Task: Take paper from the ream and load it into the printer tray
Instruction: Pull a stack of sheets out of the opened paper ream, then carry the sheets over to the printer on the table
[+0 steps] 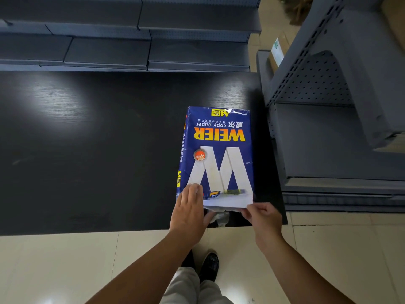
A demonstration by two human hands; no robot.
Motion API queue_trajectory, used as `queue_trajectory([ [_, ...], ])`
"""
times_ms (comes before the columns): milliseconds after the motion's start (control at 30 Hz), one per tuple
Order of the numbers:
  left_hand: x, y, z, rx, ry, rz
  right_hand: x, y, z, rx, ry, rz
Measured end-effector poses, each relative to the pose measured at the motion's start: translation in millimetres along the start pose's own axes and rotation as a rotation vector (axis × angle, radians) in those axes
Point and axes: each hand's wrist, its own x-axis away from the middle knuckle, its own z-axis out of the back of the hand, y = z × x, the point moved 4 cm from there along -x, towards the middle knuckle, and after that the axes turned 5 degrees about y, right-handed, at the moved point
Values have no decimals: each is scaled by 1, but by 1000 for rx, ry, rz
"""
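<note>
The blue ream (215, 156) lies flat near the right edge of your dark surface (87, 139), torn end toward you. Your left hand (189, 212) rests flat on its near corner; your right hand (263, 217) has its grip pinched on the exposed paper's corner (248, 204).

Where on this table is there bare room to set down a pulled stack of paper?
The dark table is bare all the way left of the blue ream, and behind it up to the grey shelving. It is crowded at the near right corner: the left hand presses on the ream, the right hand pinches its torn end, and the shelf unit stands close beside.
</note>
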Motion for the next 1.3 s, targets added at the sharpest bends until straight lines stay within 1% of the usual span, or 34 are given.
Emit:
queue_trajectory([
  [67,4,-3,4,13,16,11,8,2,9,-14,-20,-11],
  [133,10,-8,10,130,45,61,15,6,19,2,-40,-19],
  [200,19,-14,16,303,85,180,24,8,28,30,-91,-5],
  [267,29,-22,16,470,114,346,36,9,35,102,-142,23],
  [367,44,-27,11,676,56,552,53,8,42,223,-187,48],
  [433,54,-27,13,770,5,622,63,12,44,306,-246,39],
  [500,66,-24,17,768,-25,624,66,17,46,352,-289,31],
  [567,82,-18,22,760,-39,603,67,17,48,336,-272,58],
  [633,100,-9,29,748,-21,557,68,17,51,307,-270,107],
  [800,156,14,44,713,26,547,71,41,74,313,-326,192],
  [900,193,27,47,736,70,556,94,55,98,308,-368,211],
  [1100,252,44,48,724,114,556,142,75,138,292,-369,219],
  [1200,277,43,47,737,145,551,162,86,148,287,-380,252],
  [1300,304,31,48,739,169,591,182,93,142,310,-427,291],
])
